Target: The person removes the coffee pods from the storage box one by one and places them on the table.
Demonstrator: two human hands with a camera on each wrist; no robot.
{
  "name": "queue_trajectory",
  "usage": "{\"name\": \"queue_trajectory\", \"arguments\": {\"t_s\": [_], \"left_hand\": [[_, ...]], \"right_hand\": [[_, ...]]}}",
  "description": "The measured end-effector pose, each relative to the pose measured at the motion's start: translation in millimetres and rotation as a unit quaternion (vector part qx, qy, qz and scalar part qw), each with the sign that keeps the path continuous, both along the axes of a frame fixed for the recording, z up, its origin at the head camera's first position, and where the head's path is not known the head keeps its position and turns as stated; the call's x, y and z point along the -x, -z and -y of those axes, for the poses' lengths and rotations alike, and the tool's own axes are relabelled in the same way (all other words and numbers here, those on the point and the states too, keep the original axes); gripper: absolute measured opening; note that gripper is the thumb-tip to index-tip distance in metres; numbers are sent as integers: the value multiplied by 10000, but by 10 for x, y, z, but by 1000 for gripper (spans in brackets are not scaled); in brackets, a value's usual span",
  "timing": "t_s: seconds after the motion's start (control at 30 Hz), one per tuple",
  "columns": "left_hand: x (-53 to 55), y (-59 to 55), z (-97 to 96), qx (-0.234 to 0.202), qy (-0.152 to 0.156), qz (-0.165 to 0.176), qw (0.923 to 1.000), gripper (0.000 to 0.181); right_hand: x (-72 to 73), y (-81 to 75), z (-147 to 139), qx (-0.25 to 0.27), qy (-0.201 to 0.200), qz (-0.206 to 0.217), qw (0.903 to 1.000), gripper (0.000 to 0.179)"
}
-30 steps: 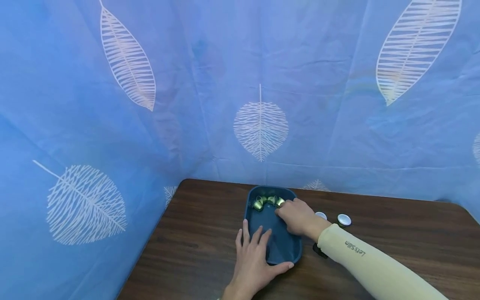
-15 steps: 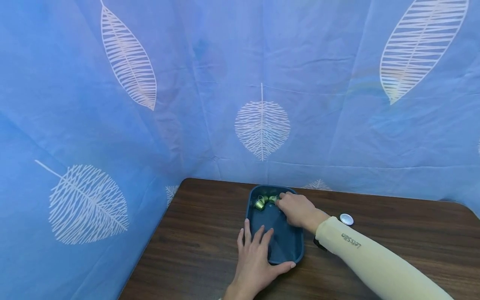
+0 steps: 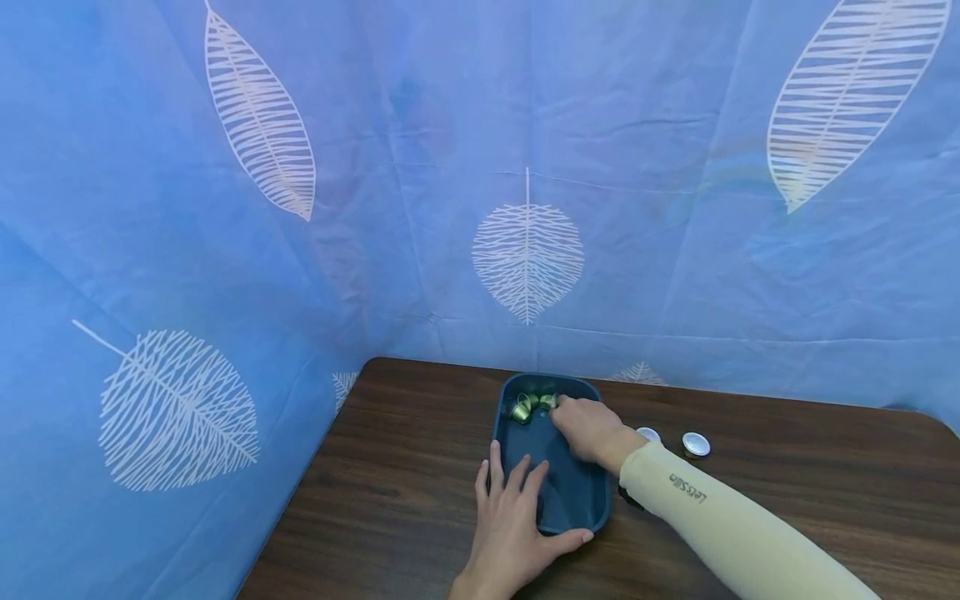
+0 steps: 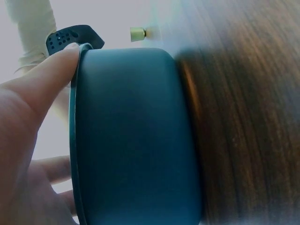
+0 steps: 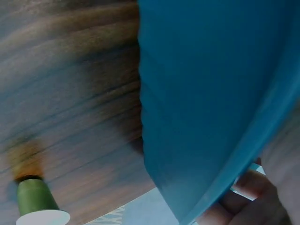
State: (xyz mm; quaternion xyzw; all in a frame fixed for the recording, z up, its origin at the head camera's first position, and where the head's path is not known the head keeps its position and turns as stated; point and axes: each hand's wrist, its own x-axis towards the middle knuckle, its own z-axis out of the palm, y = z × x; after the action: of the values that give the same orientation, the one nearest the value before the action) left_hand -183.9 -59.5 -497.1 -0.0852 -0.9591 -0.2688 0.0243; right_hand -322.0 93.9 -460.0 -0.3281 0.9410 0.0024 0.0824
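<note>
Inside the dark blue tray, several green coffee capsules lie at the far end. My right hand reaches over the tray's right rim, its curled fingers pinching a capsule beside the others; the fingertips are mostly hidden. In the right wrist view, those fingers show beyond the tray's wall. My left hand rests at the near left corner with its fingers straight and spread, the thumb on the near rim. The tray's outer wall fills the middle of the left wrist view.
Two capsules with white lids, a nearer capsule and a farther capsule, stand on the brown wooden table right of the tray. A blue leaf-patterned curtain hangs behind the table. The right forearm crosses the table's right side.
My right hand shifted slightly toward the back of the tray, then came forward again, staying among the capsules. The white-lidded capsule hidden by the forearm shows again. My left hand has kept its place.
</note>
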Motion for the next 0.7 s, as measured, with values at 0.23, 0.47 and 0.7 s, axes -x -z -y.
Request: {"name": "queue_trajectory", "arguments": {"t_s": [0.23, 0.47, 0.7], "left_hand": [[-6, -3, -14, 24, -1, -73, 10000, 91], [-7, 0, -32, 65, 8, -47, 10000, 90], [-4, 0, -30, 62, 3, -102, 9999, 89]], "right_hand": [[59, 18, -19, -494, -150, -514, 9973, 8], [93, 46, -18, -883, -256, -818, 9924, 11], [139, 22, -2, -1027, -302, -983, 9894, 9]]}}
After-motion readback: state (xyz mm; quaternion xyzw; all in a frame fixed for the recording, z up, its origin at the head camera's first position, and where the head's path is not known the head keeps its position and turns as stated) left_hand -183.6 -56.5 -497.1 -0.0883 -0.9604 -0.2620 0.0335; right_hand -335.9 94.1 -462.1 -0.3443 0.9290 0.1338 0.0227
